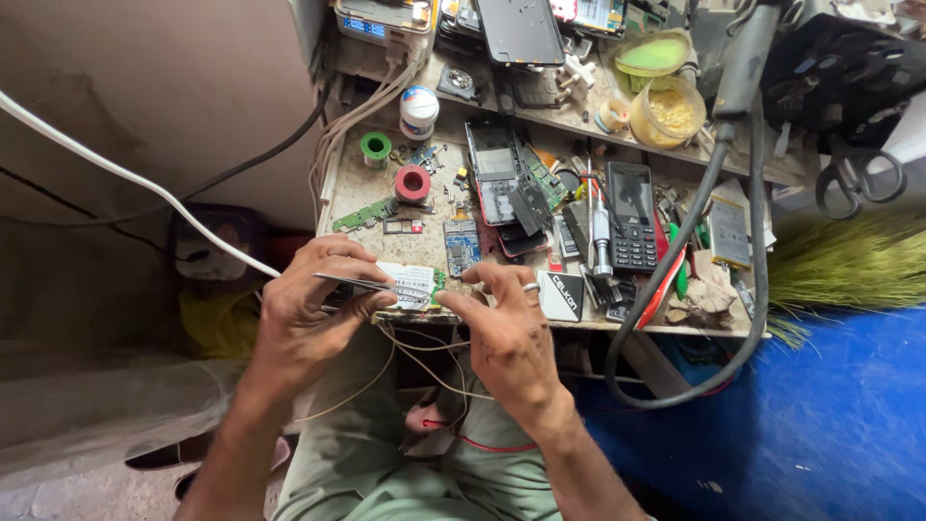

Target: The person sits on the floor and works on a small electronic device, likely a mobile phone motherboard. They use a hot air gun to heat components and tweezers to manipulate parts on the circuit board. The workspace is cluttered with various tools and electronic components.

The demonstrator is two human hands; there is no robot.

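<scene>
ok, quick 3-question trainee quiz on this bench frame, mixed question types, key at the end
1. True or false: the left hand holds a thin metal tool, likely tweezers, against the white-labelled part at the bench edge.
2. What stands nearest the red tape roll? A) green spool B) scissors C) yellow-filled tub
3. Fill in: the right hand wears a ___ on one finger.

Key:
1. True
2. A
3. ring
</scene>
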